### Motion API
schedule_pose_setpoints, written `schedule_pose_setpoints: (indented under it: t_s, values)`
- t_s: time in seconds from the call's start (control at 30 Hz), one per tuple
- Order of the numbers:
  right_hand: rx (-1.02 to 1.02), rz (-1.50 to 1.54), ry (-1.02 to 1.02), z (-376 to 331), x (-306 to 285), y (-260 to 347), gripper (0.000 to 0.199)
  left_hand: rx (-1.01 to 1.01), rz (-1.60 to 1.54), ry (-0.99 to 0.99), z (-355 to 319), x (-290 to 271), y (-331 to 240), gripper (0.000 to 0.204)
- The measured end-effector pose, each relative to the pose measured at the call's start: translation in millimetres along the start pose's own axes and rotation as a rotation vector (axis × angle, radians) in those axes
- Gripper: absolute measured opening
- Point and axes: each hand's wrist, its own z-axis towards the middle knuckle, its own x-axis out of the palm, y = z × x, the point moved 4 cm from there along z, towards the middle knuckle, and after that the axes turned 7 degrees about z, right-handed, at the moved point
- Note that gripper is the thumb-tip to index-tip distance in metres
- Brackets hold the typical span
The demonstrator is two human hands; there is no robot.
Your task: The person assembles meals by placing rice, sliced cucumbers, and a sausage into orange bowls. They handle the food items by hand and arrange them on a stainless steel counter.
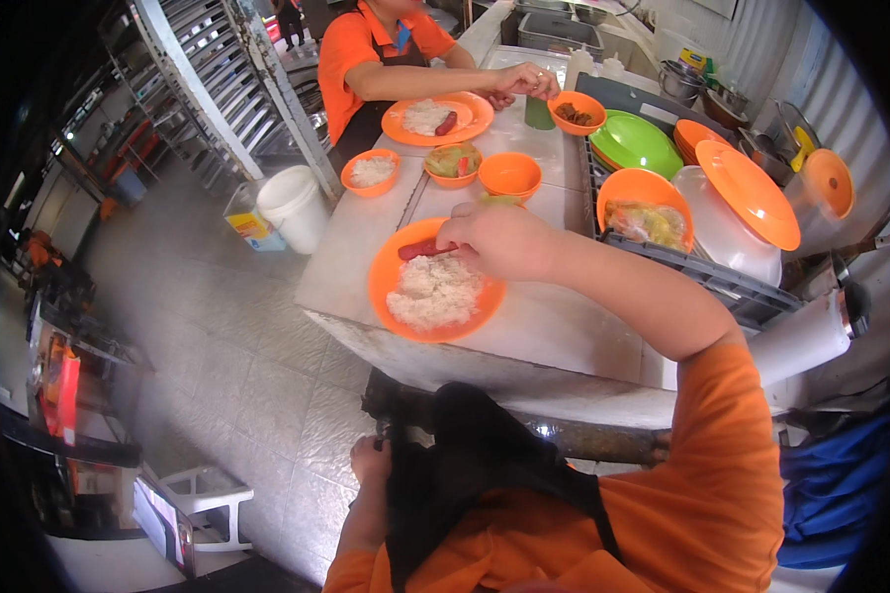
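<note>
- Two hands belonging to the person in the orange shirt are showing: the right hand is reaching over an orange plate near the counter's front edge, and the left hand is hanging low by the dark apron, below the counter.
- Fingers of the right hand are curling down onto the end of a red sausage lying at the plate's far rim; whether they are actually pinching it I cannot tell.
- White rice is sitting heaped in the plate's middle, just beside the sausage.
- Left hand is closing loosely against the apron's edge; how firm that grip is I cannot tell.
- Farther along the counter, small orange bowls are standing in a row: one with rice, one with greenish food, one looking empty.
- At the far end, a co-worker's hand is resting beside a second plate of rice and sausage.
- Toward the right edge, a dark rack is carrying orange and green dishes.
</note>
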Motion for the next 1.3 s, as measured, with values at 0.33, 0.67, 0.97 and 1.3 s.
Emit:
schedule_pose_setpoints:
  t_s: [0.33, 0.67, 0.97, 1.3]
  values:
    - [-0.057, -0.056, 0.008, -15.4, -8.1, 2.3, 0.021, -0.008, 0.006, 0.018, 5.7, 10.7, 9.3, 0.037]
    - [0.738, -0.619, -0.049, -33.2, -154.4, -151.7, 0.02, -0.019, 0.002, -0.021, 0.1, 3.9, 7.1, 0.036]
    - [1.077, -0.442, 0.242, -59.1, -112.9, -331.9, 0.032, 0.019, -0.01, -0.053, 6.7, 13.4, 7.3, 0.035]
    - [1.156, -0.386, 0.282, -46.6, -105.3, -283.2, 0.038, -0.022, 0.021, -0.05, -0.5, 9.0, 8.8, 0.033]
